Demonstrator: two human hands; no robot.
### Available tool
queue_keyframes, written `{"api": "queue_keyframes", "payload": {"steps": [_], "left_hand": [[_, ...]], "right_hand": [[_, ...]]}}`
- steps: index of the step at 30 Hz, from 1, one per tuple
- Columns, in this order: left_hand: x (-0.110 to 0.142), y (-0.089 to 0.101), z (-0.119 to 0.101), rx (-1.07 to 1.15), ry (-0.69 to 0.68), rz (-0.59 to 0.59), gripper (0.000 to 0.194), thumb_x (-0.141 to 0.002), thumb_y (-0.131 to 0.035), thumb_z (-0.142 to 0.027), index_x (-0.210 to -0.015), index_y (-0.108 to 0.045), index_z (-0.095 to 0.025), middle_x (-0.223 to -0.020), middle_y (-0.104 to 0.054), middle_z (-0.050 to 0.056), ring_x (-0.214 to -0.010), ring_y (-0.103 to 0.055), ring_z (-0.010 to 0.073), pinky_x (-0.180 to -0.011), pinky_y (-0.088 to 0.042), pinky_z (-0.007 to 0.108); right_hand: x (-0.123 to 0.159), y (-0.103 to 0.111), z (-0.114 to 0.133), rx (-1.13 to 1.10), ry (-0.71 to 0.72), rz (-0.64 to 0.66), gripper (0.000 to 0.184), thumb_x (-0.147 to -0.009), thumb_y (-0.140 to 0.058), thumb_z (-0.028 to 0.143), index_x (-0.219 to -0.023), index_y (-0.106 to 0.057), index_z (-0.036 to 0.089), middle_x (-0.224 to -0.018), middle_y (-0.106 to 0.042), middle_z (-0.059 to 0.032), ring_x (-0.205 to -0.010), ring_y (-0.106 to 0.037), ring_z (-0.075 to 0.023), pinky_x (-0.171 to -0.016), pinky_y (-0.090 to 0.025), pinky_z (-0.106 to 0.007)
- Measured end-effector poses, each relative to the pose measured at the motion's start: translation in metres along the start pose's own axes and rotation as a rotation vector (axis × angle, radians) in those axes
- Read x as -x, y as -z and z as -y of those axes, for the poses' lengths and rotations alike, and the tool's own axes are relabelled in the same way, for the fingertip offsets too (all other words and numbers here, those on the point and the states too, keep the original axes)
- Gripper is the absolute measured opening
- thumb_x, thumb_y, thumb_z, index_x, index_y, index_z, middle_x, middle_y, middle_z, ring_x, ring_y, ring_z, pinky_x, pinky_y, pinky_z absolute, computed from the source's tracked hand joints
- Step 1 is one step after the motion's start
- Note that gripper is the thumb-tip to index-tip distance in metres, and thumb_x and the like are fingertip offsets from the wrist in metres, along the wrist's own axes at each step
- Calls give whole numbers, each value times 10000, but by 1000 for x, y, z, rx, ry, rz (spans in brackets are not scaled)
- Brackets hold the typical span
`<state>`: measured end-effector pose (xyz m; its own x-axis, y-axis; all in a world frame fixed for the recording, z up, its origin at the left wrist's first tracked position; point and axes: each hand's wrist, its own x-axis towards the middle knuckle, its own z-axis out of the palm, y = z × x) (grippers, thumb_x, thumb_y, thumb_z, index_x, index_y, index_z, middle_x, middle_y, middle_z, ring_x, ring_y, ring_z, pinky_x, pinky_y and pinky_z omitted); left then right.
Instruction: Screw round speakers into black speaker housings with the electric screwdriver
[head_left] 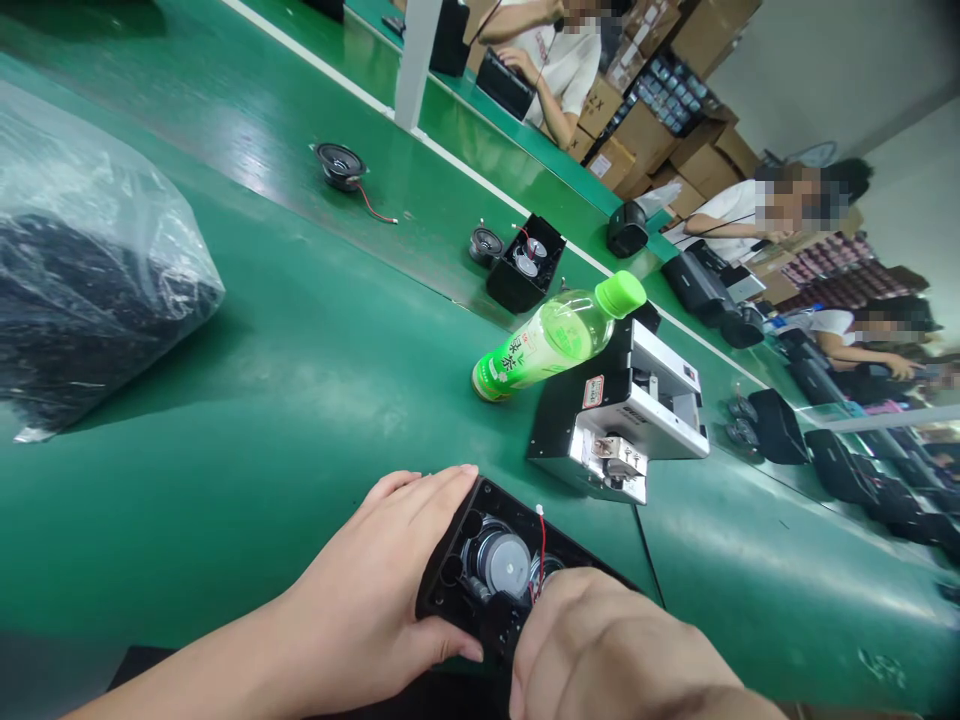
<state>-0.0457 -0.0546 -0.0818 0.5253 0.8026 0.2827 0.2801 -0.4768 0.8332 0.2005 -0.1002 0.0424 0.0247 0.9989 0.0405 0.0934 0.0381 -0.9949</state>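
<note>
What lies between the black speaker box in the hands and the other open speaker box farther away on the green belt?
In the head view, a green-capped tea bottle lies there.

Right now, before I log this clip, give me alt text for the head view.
Two hands work on an open black speaker box on a green workbench: the left hand grips its edge, and the right hand sits by a red wire. A green-capped bottle sits beside a metal machine, with co-workers beyond.
</note>
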Motion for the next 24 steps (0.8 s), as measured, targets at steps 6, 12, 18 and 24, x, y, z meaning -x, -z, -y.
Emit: {"api": "queue_keyframes", "payload": {"steps": [6, 12, 18, 24], "left_hand": [[-1, 4, -1, -21, -12, 10, 1509, -839, -1224, -483, -1987, -248, -428, -1889, -745, 172, -1662, -810, 458, -1435, -601, 708], [-4, 6, -4, -54, -1, 9, 1331, -875, -1081, -317, -1947, -296, -397, -1862, -765, 169, -1660, -809, 468, -1388, -630, 723], [-4, 11, -2, -125, -32, 19, 1322, -859, -1121, -368, -1910, -321, -407, -1804, -815, 133, -1636, -832, 445, -1351, -689, 658], [-5, 16, 8, -234, -101, -53, 1397, -815, -1170, -439, -1932, -332, -411, -1720, -870, 137, -1500, -909, 477, -1247, -772, 614]], "right_hand": [[-28, -30, 32, 44, -202, 101, 504, -1064, -829, 143, -595, -650, 187, -463, -451, 171, -293, -471, -26, -491, -90, -87], [-49, -51, 40, -249, 14, 271, 605, -1036, -906, 759, -764, -842, 222, -686, -813, 51, -603, -866, -200, -526, -549, -281], [-35, -66, 11, -272, 123, 121, 622, -897, -1033, 906, -966, -902, 302, -745, -840, 10, -692, -884, -274, -598, -716, -406], [-18, -54, 20, -370, 291, -209, 606, -1004, -963, 933, -1118, -998, 339, -725, -848, 21, -517, -748, -207, -558, -695, -354]]}}
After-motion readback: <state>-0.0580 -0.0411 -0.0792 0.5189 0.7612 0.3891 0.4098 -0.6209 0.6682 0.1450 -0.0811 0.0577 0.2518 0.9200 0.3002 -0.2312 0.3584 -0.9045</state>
